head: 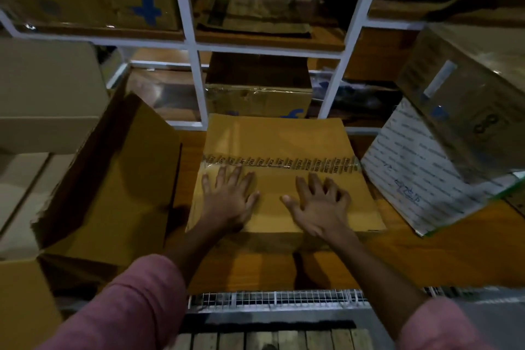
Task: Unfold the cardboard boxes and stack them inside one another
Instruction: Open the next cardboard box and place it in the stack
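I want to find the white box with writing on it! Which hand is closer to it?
Right. The right hand rests on the brown box, on the side toward the white box. The left hand lies farther away.

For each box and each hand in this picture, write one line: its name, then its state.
Taped box: closed, tape strip across its top.
Open box: flaps spread open, left of the taped box.
Printed white box: closed, tilted.
Left hand: flat on taped box.
Right hand: fingers spread, on taped box.
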### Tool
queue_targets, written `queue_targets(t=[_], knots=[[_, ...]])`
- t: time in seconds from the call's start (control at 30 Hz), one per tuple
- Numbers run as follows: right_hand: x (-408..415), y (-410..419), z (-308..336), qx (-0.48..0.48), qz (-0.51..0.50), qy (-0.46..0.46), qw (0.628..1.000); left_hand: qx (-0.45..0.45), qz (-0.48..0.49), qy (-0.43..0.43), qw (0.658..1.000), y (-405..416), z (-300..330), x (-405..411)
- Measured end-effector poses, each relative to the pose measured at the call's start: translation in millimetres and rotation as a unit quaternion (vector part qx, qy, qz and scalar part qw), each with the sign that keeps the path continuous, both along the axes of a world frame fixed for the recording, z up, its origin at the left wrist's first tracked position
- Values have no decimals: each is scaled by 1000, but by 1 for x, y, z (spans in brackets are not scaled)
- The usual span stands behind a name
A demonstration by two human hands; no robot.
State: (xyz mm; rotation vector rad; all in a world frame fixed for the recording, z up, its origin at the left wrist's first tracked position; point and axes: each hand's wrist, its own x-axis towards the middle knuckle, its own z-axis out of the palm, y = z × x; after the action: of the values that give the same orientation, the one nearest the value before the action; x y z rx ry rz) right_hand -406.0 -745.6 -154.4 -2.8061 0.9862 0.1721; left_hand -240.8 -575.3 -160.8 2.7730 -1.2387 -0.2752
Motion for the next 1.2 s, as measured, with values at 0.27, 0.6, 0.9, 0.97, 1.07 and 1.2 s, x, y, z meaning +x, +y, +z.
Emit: queue_targets(t=[0.27, 0.6, 0.9, 0.97, 1.07, 1.2], knots=[[12, -88, -4, 10, -53, 22, 998, 13, 53, -27, 998, -18, 0, 55], [30, -132, -4, 43, -31, -2, 999, 18, 122, -12, 992, -28, 2, 66], [6, -114, 8, 58, -22, -50, 997, 5, 93, -38, 995, -17, 5, 49], [-3, -107, 16, 53, -32, -100, 993, -33, 88, -80, 992, -10, 11, 43], [-17, -100, 31, 20, -25, -190, 981, -103, 101, -143, 979, -5, 26, 35], [-37, -93, 28, -41, 4, -289, 956, -173, 96, -169, 966, 4, 33, 15]])
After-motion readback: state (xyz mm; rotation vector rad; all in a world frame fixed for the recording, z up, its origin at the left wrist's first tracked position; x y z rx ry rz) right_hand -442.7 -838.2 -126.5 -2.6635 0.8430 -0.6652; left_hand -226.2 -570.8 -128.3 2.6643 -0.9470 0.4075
